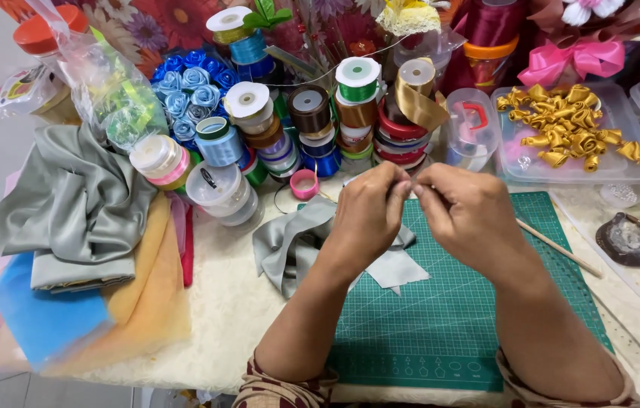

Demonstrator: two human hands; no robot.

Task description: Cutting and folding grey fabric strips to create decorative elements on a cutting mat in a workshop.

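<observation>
One folded grey satin cloth [70, 208] lies at the left, with about twenty ribbon spools [312, 121] stacked behind. Over one green cutting mat [448, 317], left hand [369, 215] and right hand [467, 215] meet fingertip to fingertip, pinching something too small to tell above one grey ribbon strip [293, 242]; one tray of gold ribbon roses [569, 125] sits far right.

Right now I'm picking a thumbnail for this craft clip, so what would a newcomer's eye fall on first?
First, the two hands, left hand and right hand, fingertips pinched together above the green cutting mat at the centre. Behind them stands a crowded cluster of ribbon spools, stacked in many colours. At the upper right, a clear tray of gold ribbon roses gleams, and folded grey satin cloth lies at the left.
</observation>
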